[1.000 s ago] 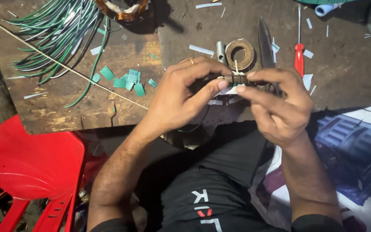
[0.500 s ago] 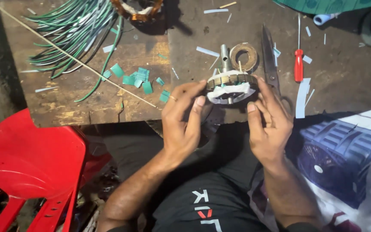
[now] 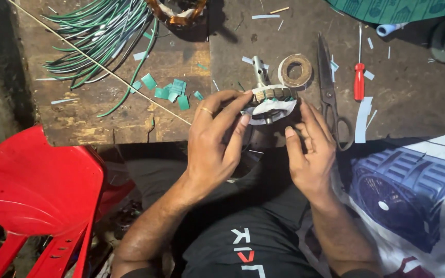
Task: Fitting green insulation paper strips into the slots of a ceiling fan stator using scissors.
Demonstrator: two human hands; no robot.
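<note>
A small round motor core (image 3: pixel 273 101) with white insulation paper and a metal shaft sits between my hands at the wooden table's (image 3: pixel 130 113) near edge. My left hand (image 3: pixel 217 139) grips its left side with thumb and fingers. On the core's right side rest the fingertips of my right hand (image 3: pixel 310 149), holding it from below. Small green paper pieces (image 3: pixel 170 92) lie just left of my left hand.
Scissors (image 3: pixel 328 87), a red-handled screwdriver (image 3: pixel 359 77) and a roll of tape (image 3: pixel 294 70) lie right of the core. A bundle of green and white wires (image 3: pixel 99 36) and a wound copper coil (image 3: pixel 176 13) lie at the back. A red plastic chair (image 3: pixel 32 190) stands at the left.
The view has drifted, and my hands with the core sit slightly lower and more apart. The core has turned, showing its side and white paper; my right fingers opened along its edge.
</note>
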